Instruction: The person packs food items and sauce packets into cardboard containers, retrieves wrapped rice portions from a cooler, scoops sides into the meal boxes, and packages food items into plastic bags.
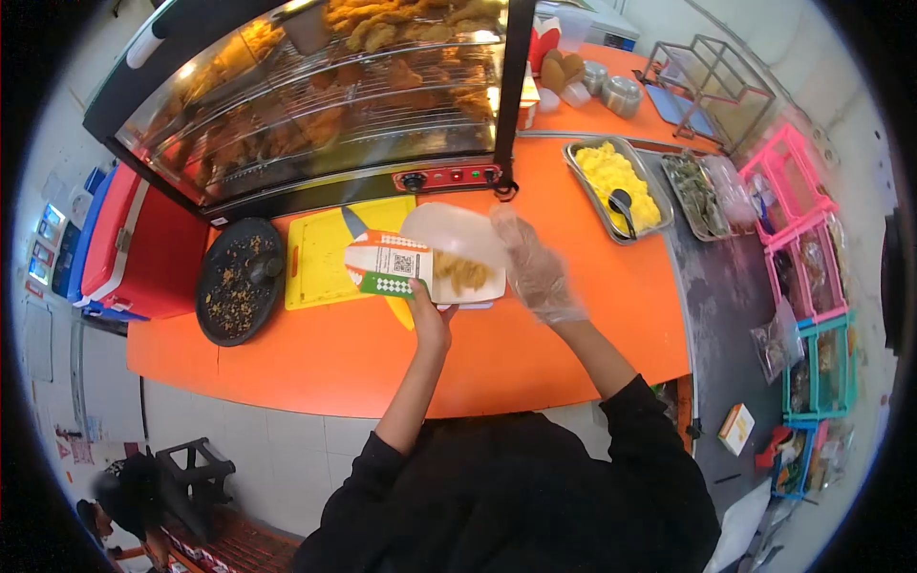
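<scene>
My left hand (430, 323) is closed on the near side of a paper food box (401, 263) with orange and green checks and a QR code. Its pale lid flap (441, 222) stands up, and golden fried food (462, 273) lies inside. At the box's right edge is my right hand (537, 267), in a clear plastic glove and blurred by motion. Its fingers are too smeared to show whether they grip the flap. Under and left of the box lies a yellow cutting board (315, 258), with a knife (354, 222) partly hidden by the box.
A heated display cabinet (315, 105) of fried food stands behind. Left are a black round pan (229, 310) with crumbs and a red cooler (143, 244). Right are a tray of yellow food (611, 172) with a black spoon (621, 203) and colored baskets (812, 267). A person (129, 492) is at lower left.
</scene>
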The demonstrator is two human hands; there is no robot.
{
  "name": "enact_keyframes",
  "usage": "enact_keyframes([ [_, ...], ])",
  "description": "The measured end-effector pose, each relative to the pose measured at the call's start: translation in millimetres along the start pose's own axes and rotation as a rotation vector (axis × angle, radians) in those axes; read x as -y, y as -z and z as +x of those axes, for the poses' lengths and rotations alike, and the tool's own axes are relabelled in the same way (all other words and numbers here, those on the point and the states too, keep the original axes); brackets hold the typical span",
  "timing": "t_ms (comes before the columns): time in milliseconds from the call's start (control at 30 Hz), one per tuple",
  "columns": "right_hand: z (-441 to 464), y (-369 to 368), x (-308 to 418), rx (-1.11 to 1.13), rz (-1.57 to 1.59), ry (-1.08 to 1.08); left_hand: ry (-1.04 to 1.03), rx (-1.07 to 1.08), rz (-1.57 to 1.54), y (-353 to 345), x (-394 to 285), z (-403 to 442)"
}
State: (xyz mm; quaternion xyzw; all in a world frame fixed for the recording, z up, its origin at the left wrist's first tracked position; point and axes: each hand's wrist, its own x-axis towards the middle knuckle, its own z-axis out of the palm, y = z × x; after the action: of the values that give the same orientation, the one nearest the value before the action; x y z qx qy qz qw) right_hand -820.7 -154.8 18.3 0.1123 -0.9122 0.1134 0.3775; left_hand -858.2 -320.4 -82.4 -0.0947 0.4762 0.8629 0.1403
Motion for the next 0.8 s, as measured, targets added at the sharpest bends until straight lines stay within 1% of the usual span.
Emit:
enact_keyframes([
  [33,1,10,0,0.027,-0.005,0.048,0.018,-0.003,0.015,-3,4,1],
  [100,-18,22,-18,-0.051,-0.081,-0.111,0.054,0.012,0.027,-17,5,-3],
  [133,-30,27,-32,-0.092,-0.119,-0.191,0.07,0.09,0.049,-21,10,-1],
  [167,-51,26,-56,-0.155,0.046,-0.376,0.081,0.149,0.06,-21,19,0],
  [200,-58,32,-64,-0.237,0.225,-0.553,0.091,0.209,0.07,-22,30,3],
  [267,-61,63,-58,-0.496,0.608,-0.874,0.192,0.343,0.221,-35,59,14],
  [300,-62,72,-55,-0.567,0.696,-0.959,0.243,0.41,0.295,-42,80,22],
  [333,-63,81,-51,-0.651,0.784,-1.041,0.184,0.454,0.365,-47,120,36],
  [367,-66,83,-52,-0.666,0.76,-1.055,0.124,0.498,0.435,-56,153,46],
  [433,-89,73,-54,-0.422,0.336,-0.839,0.221,0.751,0.537,-88,141,29],
  [467,-121,53,-62,-0.179,-0.054,-0.577,0.005,0.749,0.577,-89,153,25],
  [533,-145,13,-65,0.219,-0.451,-0.259,-0.43,0.742,0.663,-82,182,21],
  [567,-121,-1,-53,0.376,-0.02,-0.54,-0.469,0.642,0.588,-78,194,18],
  [600,-96,-15,-41,0.444,0.332,-0.883,-0.508,0.541,0.514,-73,204,13],
  [633,-86,-40,-41,0.42,0.459,-1.025,-0.437,0.526,0.56,-65,191,2],
  [667,-82,-70,-45,0.385,0.468,-1.05,-0.366,0.512,0.608,-57,177,-10],
  [700,-78,-100,-50,0.371,0.432,-1.054,-0.178,0.579,0.772,-40,140,-27],
  [767,-75,-147,-55,0.357,0.333,-1.065,-0.055,0.549,0.61,9,127,-43],
  [800,-76,-165,-58,0.351,0.286,-1.075,-0.039,0.58,0.692,27,102,-53],
])
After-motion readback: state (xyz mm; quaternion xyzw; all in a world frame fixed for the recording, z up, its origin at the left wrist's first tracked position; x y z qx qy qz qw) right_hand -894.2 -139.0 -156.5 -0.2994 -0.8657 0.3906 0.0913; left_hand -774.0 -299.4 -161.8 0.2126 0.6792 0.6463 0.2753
